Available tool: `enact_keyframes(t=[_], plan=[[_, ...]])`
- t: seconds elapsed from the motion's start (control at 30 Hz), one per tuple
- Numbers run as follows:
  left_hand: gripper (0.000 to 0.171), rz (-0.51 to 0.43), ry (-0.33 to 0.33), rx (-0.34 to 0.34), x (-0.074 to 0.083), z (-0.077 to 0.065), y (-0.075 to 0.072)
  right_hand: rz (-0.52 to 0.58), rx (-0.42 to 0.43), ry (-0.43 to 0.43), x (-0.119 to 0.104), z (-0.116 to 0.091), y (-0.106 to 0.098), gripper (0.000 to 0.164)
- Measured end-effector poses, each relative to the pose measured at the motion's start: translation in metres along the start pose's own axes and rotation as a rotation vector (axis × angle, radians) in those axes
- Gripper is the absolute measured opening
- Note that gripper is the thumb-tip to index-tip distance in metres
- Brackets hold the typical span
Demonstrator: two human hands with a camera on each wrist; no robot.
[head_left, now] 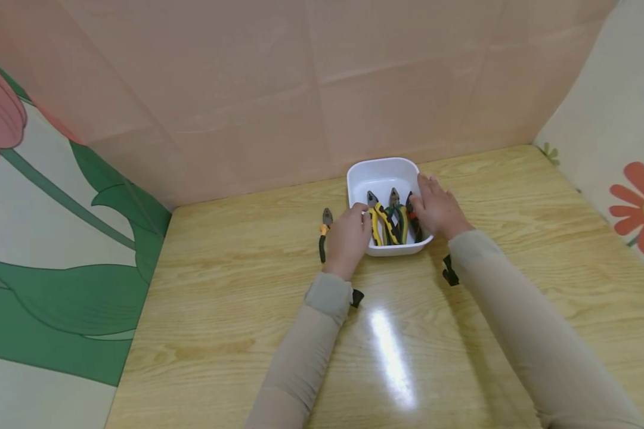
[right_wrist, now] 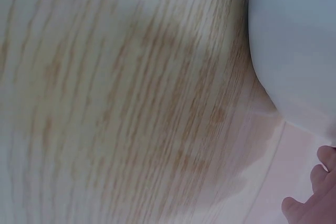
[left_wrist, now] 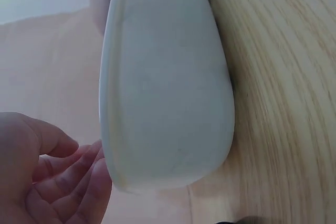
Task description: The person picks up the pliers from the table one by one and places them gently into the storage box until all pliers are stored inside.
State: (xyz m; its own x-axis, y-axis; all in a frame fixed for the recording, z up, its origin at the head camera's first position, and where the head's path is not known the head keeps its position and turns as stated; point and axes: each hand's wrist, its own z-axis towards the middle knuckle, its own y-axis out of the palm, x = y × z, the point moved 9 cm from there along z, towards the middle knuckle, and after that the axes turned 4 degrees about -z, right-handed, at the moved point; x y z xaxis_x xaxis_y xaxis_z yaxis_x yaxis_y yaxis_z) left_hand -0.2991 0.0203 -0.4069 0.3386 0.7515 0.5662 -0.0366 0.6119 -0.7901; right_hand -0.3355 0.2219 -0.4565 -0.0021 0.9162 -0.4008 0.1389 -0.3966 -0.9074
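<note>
A white plastic tub (head_left: 393, 251) stands on the table holding several pliers. Among them, pliers with yellow-and-black handles (head_left: 388, 223) lie nearest my left hand (head_left: 349, 241). That hand is at the tub's left rim, fingers loosely bent, and part of them is hidden by the rim in the left wrist view. My right hand (head_left: 439, 208) holds the tub's right wall, thumb over the rim and fingers along the outside. Pliers with dark and red handles (head_left: 413, 217) lie beside that thumb. One pair of pliers with orange-and-black handles (head_left: 323, 238) lies left of the tub.
The wood-grain table (head_left: 220, 333) meets a pink cloth backdrop (head_left: 247, 107) just behind the tub. Flower-patterned panels (head_left: 107, 286) flank the table on both sides. Black straps (head_left: 451, 271) hang from the wrists.
</note>
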Motion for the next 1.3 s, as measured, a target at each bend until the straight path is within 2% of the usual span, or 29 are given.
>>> enact_keyframes(t=[0.4,0.67,0.77,0.97,1.17,1.3], plan=[[0.029,0.001,-0.052,-0.002,-0.009,-0.003,-0.015,0.004,-0.014,0.008,0.002,0.000,0.001,0.071],[0.028,0.007,-0.074,0.032,-0.018,-0.003,-0.023,0.001,-0.013,0.009,-0.002,-0.001,0.001,0.070],[0.026,0.010,-0.091,0.048,-0.024,-0.003,-0.026,-0.001,-0.017,0.015,-0.002,-0.001,0.001,0.070],[0.029,-0.014,-0.162,0.033,-0.042,-0.004,-0.023,0.006,-0.007,0.008,-0.001,-0.002,0.000,0.070],[0.029,-0.033,-0.219,0.059,-0.058,-0.006,-0.024,-0.003,-0.005,0.005,-0.003,-0.002,0.000,0.070],[0.031,-0.053,-0.253,0.043,-0.065,-0.008,-0.023,-0.002,-0.005,0.008,-0.003,-0.003,0.000,0.070]])
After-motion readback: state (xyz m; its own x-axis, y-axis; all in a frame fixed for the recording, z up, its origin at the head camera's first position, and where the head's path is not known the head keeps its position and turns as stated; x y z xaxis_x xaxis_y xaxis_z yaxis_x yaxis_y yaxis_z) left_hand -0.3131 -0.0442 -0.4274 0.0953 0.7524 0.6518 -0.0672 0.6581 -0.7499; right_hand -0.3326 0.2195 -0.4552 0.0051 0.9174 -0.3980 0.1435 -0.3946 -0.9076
